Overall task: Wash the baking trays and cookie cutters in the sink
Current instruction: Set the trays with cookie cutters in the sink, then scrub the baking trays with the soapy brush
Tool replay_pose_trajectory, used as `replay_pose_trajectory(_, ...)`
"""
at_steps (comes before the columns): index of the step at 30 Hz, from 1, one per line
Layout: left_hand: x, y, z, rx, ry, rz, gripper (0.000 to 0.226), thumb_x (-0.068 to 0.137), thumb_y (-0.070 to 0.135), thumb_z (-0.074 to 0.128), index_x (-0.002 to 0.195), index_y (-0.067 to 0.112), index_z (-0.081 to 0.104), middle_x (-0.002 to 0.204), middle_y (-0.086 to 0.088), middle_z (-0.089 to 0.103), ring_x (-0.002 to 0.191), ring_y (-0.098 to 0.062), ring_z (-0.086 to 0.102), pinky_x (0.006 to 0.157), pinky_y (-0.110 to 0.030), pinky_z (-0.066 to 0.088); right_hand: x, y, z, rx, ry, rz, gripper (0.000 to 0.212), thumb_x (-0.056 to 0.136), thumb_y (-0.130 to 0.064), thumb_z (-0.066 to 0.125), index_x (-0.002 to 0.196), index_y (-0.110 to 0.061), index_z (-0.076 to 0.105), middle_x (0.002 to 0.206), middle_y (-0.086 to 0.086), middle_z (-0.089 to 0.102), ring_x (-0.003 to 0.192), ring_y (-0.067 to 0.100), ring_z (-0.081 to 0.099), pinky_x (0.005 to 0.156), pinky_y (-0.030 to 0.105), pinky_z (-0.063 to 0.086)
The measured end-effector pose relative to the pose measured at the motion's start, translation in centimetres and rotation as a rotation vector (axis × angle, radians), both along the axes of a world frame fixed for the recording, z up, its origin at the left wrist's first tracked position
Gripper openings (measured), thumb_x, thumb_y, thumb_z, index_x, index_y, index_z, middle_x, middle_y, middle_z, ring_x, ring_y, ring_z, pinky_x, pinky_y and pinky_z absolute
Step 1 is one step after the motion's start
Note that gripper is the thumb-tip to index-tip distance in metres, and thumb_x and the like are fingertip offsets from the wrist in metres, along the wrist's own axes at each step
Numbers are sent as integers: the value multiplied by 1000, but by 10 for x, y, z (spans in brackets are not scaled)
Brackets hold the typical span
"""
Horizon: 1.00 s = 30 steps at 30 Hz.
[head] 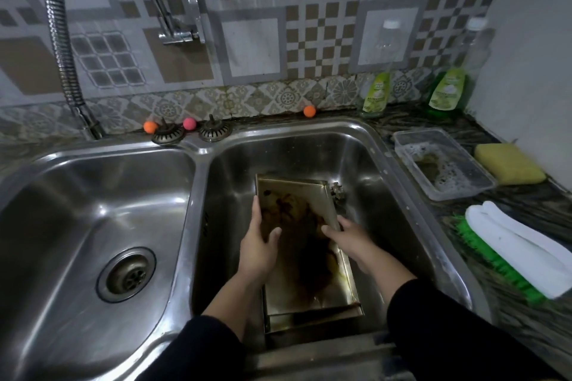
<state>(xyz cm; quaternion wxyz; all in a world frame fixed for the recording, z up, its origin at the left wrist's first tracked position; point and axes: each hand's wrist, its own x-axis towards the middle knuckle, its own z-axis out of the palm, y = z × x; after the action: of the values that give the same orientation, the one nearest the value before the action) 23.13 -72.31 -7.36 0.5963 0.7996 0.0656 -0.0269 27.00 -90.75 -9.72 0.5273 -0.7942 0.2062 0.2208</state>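
Baking tray (297,210) sits in the right sink basin (356,148), dark residue across it. My left hand (260,244) grips its left rim, right hand (346,240) grips the right rim. I'd keep it tilted and steady, then fetch the sponge (509,162) far right.

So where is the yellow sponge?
The yellow sponge lies on the counter at the far right of the head view, beside the clear plastic tub, right of the sink.
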Motion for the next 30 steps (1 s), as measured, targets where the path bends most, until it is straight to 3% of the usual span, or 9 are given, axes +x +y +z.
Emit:
replay_pose_trajectory(3,2,3,8,-128,-59,87,62,101,11,40,152,37,14,155,9,27,140,-13,27,110,-32,27,2,-1,16,32,-79,14,64,92,-39,56,148,-33,26,150,0,36,131,24,43,106,41,39)
replay_pose_trajectory(7,17,3,20,-239,-97,118,57,103,12,35,150,39,19,157,9,25,143,-16,25,116,-46,25,-4,-14,57,2,-231,100,64,95,-39,50,150,-33,17,152,1,33,136,23,36,110,39,35)
replay_pose_trajectory(10,28,-4,26,-304,-95,69,55,103,16,35,149,42,18,156,9,27,142,-18,27,115,-51,27,-16,-42,87,-245,-366,191,62,95,-42,48,150,-32,20,150,0,36,134,21,39,108,38,36)
replay_pose_trajectory(14,39,-21,34,-274,-151,38,54,103,19,35,148,45,21,154,10,31,141,-15,30,115,-45,27,-47,-95,121,-685,-557,151,54,95,-43,48,145,-29,35,143,4,41,130,24,42,104,39,40)
replay_pose_trajectory(19,44,-42,46,-312,-136,-1,54,104,20,33,147,49,18,154,8,31,141,-19,29,114,-53,25,-94,-158,129,-1071,-492,113,50,96,-46,44,144,-36,36,132,-2,44,119,25,42,94,41,43)
replay_pose_trajectory(22,43,-52,51,-318,-157,7,54,104,17,32,149,44,18,154,8,32,141,-18,29,116,-48,24,-112,-174,112,-1090,-437,145,52,94,-48,47,144,-41,34,115,-3,40,110,21,43,84,35,45)
replay_pose_trajectory(26,43,-56,48,-316,-153,23,54,104,18,33,150,42,18,154,6,32,141,-19,30,116,-47,24,-124,-171,96,-1078,-420,132,63,92,-43,53,147,-44,23,102,-6,34,93,20,56,64,26,35)
replay_pose_trajectory(30,43,-47,47,-338,-167,24,53,104,18,32,150,41,18,154,8,32,141,-17,30,116,-48,24,-113,-160,113,-1033,-461,74,63,89,-44,57,145,-46,28,109,-3,42,92,22,58,69,30,44)
